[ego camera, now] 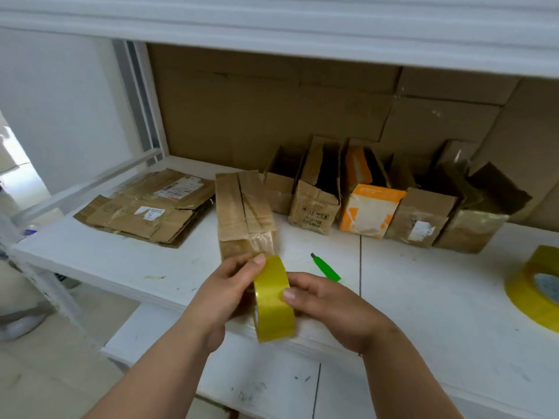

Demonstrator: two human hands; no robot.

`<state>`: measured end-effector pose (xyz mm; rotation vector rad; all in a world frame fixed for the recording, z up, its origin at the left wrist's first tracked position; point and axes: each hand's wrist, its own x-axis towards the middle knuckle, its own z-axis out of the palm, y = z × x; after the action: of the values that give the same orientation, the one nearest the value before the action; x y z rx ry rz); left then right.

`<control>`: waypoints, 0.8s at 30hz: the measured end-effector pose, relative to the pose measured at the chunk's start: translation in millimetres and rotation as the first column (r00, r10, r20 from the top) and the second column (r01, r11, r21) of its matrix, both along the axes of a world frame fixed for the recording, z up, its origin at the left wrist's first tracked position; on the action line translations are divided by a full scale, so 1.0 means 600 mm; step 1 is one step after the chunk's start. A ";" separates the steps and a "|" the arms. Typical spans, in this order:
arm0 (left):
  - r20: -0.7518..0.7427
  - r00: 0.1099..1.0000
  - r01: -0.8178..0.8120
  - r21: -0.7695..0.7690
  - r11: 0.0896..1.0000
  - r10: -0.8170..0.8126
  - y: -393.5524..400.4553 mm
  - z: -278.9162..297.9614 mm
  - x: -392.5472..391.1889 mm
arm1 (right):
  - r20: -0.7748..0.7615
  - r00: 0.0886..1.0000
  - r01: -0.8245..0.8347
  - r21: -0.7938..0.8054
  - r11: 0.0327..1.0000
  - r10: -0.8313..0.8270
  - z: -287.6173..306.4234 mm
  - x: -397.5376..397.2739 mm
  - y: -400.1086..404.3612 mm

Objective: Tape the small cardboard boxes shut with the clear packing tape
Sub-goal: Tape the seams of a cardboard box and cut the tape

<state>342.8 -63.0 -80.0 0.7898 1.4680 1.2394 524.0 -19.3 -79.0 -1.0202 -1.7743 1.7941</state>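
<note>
Tape: we hold the yellowish clear packing tape roll (pixel 273 299) on edge above the white shelf (pixel 423 297) front.
Left hand (pixel 225 293): our fingers curl round the roll's left side, thumb on top.
Right hand (pixel 325 303): thumb pressed on the roll's face; possibly picking at the tape end, we cannot tell.
Box: the small brown cardboard box (pixel 245 213), flaps closed, lies just behind the roll.
Cutter: a green utility knife (pixel 326 267) lies beside our right hand.

left hand (pixel 233 293) curled gripping, right hand (pixel 328 306) pinching
</note>
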 end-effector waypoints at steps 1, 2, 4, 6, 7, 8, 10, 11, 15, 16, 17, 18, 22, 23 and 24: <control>0.046 0.999 -0.025 -0.001 1.000 0.025 0.000 0.002 0.002 | 0.018 0.998 0.058 0.017 0.998 -0.059 -0.001 0.009 0.015; 0.089 0.995 -0.040 -0.009 0.999 0.041 -0.001 0.004 0.004 | 0.059 0.982 0.178 0.060 0.982 -0.182 -0.004 0.016 0.034; 0.152 0.987 -0.047 -0.020 0.999 0.050 -0.003 0.006 0.007 | 0.229 0.866 0.389 0.248 0.887 -0.444 -0.017 0.031 0.072; 0.204 0.977 -0.061 -0.020 0.998 0.064 -0.004 0.006 0.011 | 0.453 0.715 0.309 0.478 0.822 -0.532 -0.037 0.037 0.102; 0.225 0.971 -0.074 -0.018 0.997 0.076 -0.004 0.006 0.013 | 0.567 0.640 0.183 0.543 0.820 -0.519 -0.050 0.037 0.111; 0.241 0.967 -0.084 -0.017 0.996 0.086 -0.004 0.006 0.015 | 0.651 0.564 0.064 0.579 0.813 -0.508 -0.061 0.036 0.116; 0.259 0.961 -0.095 -0.011 0.995 0.094 -0.001 0.006 0.017 | 0.720 0.479 -0.087 0.608 0.789 -0.502 -0.078 0.030 0.122; 0.263 0.961 -0.092 -0.008 0.996 0.091 0.000 0.005 0.016 | 0.724 0.477 -0.112 0.613 0.782 -0.499 -0.080 0.028 0.124; 0.257 0.963 -0.088 -0.004 0.996 0.086 0.002 0.003 0.012 | 0.694 0.506 -0.126 0.647 0.752 -0.512 -0.070 0.022 0.143; 0.258 0.962 -0.086 -0.005 0.996 0.084 0.003 0.003 0.011 | 0.653 0.537 -0.081 0.670 0.738 -0.534 -0.062 0.020 0.144; 0.262 0.962 -0.083 -0.003 0.997 0.081 0.005 0.003 0.011 | 0.600 0.578 -0.027 0.692 0.722 -0.553 -0.049 0.018 0.143; 0.263 0.962 -0.081 -0.003 0.997 0.078 0.006 0.002 0.011 | 0.537 0.633 0.027 0.705 0.708 -0.558 -0.034 0.015 0.137; 0.255 0.964 -0.074 -0.006 0.997 0.073 0.010 0.001 0.010 | 0.328 0.866 0.071 0.666 0.742 -0.377 0.032 -0.005 0.095; 0.251 0.965 -0.073 -0.008 0.997 0.072 0.010 0.002 0.011 | 0.316 0.890 0.018 0.696 0.718 -0.328 0.043 -0.012 0.087; 0.249 0.966 -0.071 -0.007 0.997 0.070 0.010 0.002 0.011 | 0.311 0.902 -0.028 0.735 0.678 -0.300 0.052 -0.018 0.081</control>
<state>349.2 -57.2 -78.9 0.5639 1.2990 1.3420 512.9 29.3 -47.6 -1.1654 -2.2859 0.6321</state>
